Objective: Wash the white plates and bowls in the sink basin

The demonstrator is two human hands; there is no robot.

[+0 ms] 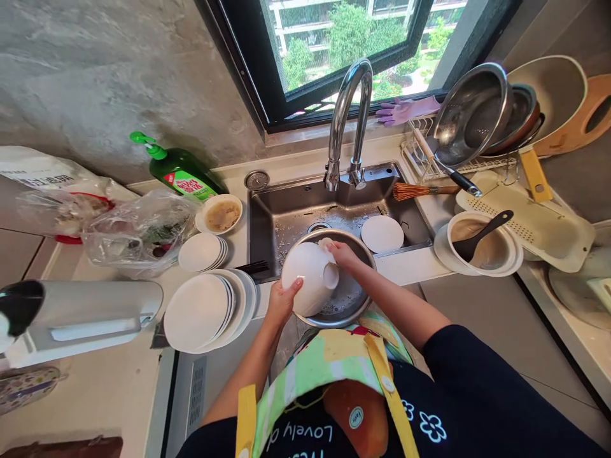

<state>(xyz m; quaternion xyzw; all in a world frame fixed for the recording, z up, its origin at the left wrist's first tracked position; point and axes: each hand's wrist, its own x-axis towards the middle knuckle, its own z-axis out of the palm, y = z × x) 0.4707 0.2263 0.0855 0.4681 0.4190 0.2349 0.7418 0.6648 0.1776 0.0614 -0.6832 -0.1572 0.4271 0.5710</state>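
My left hand (282, 299) grips the rim of a white bowl (308, 277), held tilted with its base up over a metal basin (346, 302) in the sink (286, 216). My right hand (340, 253) is closed on a small pale thing against the bowl's far side; I cannot make out what it is. A white plate (382, 233) lies in the sink at the right, below the tap (348, 121).
Stacked white plates (203, 312) and small dishes (200, 252) sit on the counter at left, with a dirty bowl (220, 214), a green soap bottle (179, 170) and plastic bags (136, 232). At right stand a bowl with a black ladle (482, 245), a colander tray (529, 222) and a rack of pans (477, 117).
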